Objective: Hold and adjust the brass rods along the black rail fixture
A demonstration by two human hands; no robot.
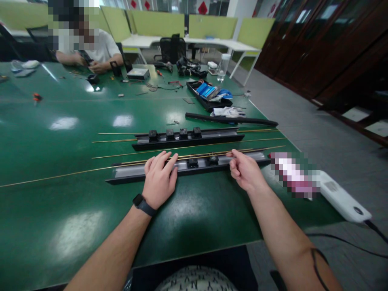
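A long black channel [130,173] with a pale inner face lies on the table in front of me, with small black blocks [193,162] inside it. Thin brass rods [200,156] run lengthwise along its far edge. My left hand [160,176], wearing a watch, rests over the channel with its fingers stretched out across the rods. At the right part of the channel, my right hand [244,169] pinches a brass rod between thumb and forefinger, its other fingers curled. Behind lies a second black channel [188,141] holding several black blocks [170,134].
Farther back are a black strip [230,119], white gloves [227,112] and a black tray [209,106] with blue items. A white power strip [344,196] sits at the right edge. Across the green table [75,226], a person [103,48] handles a small dark object.
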